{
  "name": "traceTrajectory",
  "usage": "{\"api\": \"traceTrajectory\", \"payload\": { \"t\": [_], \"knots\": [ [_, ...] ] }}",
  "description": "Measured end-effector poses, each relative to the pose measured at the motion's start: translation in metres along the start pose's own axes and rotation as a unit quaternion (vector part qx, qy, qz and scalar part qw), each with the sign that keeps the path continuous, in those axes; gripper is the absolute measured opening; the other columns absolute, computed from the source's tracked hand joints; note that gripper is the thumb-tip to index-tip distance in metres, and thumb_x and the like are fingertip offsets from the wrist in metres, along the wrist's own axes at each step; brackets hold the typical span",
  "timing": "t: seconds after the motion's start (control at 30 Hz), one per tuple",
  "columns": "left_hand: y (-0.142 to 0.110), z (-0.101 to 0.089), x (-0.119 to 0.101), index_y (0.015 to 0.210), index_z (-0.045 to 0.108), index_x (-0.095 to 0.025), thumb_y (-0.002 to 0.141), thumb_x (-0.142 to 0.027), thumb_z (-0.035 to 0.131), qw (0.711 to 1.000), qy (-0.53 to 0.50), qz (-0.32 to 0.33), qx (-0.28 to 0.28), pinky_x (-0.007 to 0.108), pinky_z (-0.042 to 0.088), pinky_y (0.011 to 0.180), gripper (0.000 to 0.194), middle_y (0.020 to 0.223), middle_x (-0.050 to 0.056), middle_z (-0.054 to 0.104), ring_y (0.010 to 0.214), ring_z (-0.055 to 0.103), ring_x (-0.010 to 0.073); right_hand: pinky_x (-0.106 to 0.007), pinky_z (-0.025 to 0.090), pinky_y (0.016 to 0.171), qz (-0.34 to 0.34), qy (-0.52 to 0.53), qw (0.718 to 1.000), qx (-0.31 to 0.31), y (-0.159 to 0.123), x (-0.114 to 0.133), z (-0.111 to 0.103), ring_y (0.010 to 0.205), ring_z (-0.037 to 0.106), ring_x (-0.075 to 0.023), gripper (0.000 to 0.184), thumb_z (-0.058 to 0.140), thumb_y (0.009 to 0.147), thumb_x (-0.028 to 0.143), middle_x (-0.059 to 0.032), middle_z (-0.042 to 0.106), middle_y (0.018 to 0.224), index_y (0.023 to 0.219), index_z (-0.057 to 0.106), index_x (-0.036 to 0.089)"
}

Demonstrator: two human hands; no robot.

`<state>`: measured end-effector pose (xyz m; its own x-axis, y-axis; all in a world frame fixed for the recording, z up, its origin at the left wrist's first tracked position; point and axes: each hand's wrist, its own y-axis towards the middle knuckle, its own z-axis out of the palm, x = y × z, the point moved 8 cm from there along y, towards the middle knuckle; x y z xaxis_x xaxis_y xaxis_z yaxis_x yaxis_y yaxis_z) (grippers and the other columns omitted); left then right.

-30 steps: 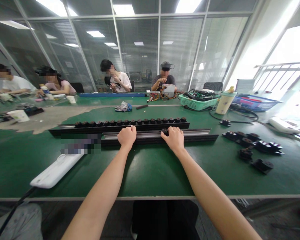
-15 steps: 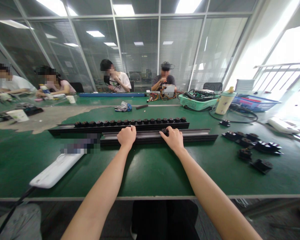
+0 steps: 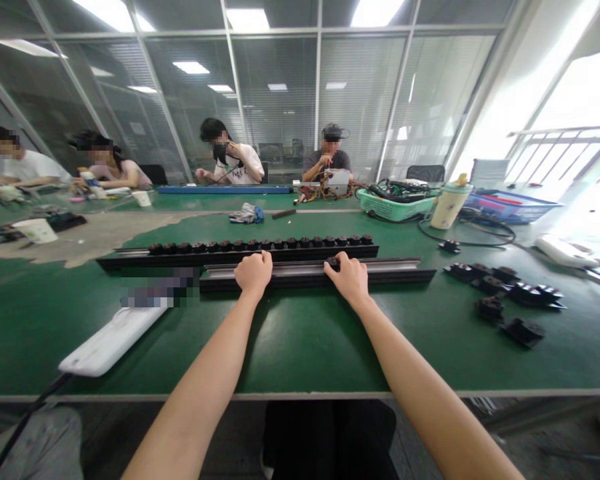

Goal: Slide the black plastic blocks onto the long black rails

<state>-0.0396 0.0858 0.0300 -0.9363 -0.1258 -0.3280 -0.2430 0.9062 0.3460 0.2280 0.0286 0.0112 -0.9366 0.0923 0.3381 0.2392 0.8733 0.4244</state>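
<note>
A long black rail (image 3: 300, 283) with a silvery channel lies across the green table in front of me. My left hand (image 3: 253, 272) is closed around the rail left of its middle, the fingers out of sight behind it. Further right, my right hand (image 3: 350, 275) grips a small black round-topped part (image 3: 333, 264) at the channel, thumb on its near side. Just behind lies a second black rail (image 3: 240, 256) carrying a row of several similar black parts. More loose black parts (image 3: 493, 285) are scattered on the table at the right.
A white power strip (image 3: 115, 337) lies at the left, its cable running off the table edge. Further back are a green basket (image 3: 395, 205) of cables, a lidded cup (image 3: 450, 205), a blue basket (image 3: 517, 205) and a crumpled cloth (image 3: 247, 213). Several people sit across the table.
My right hand and the small black part have shifted very slightly right along the rail. My left hand stays in place. A person across the table has lowered one hand sideways.
</note>
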Motion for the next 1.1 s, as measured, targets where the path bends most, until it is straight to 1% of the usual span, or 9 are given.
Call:
{"api": "traceTrajectory", "payload": {
  "t": [0.47,0.67,1.1],
  "knots": [
    [0.0007,-0.0005,0.0007,0.104,0.084,-0.015,0.104,-0.042,0.032,1.000,0.000,-0.002,-0.004,0.042,0.055,0.088,0.058,0.102,0.021,0.079,0.102,0.075,0.0360,-0.037,0.039,0.094,0.021,0.003,1.000,0.010,0.0007,-0.0014,-0.0020,0.104,0.069,-0.0284,0.034,0.056,0.100,0.046,-0.0136,0.077,0.103,0.117,0.063,0.017],
    [0.0011,0.0004,0.0008,0.104,0.084,-0.015,0.104,-0.042,0.032,1.000,0.005,-0.007,-0.001,0.042,0.055,0.089,0.058,0.103,0.021,0.079,0.102,0.075,0.0355,-0.038,0.038,0.095,0.028,-0.005,0.999,0.023,0.0012,-0.0023,-0.0015,0.107,0.068,-0.0294,0.036,0.055,0.100,0.047,-0.0144,0.076,0.104,0.115,0.065,0.017],
    [0.0010,0.0003,0.0006,0.103,0.084,-0.015,0.104,-0.042,0.032,1.000,0.003,-0.003,0.001,0.042,0.055,0.088,0.059,0.102,0.020,0.079,0.101,0.075,0.0355,-0.039,0.037,0.097,0.031,-0.028,0.999,0.019,0.0012,-0.0027,-0.0026,0.108,0.068,-0.0294,0.038,0.052,0.100,0.046,-0.0160,0.077,0.104,0.116,0.067,0.015]
  ]
}}
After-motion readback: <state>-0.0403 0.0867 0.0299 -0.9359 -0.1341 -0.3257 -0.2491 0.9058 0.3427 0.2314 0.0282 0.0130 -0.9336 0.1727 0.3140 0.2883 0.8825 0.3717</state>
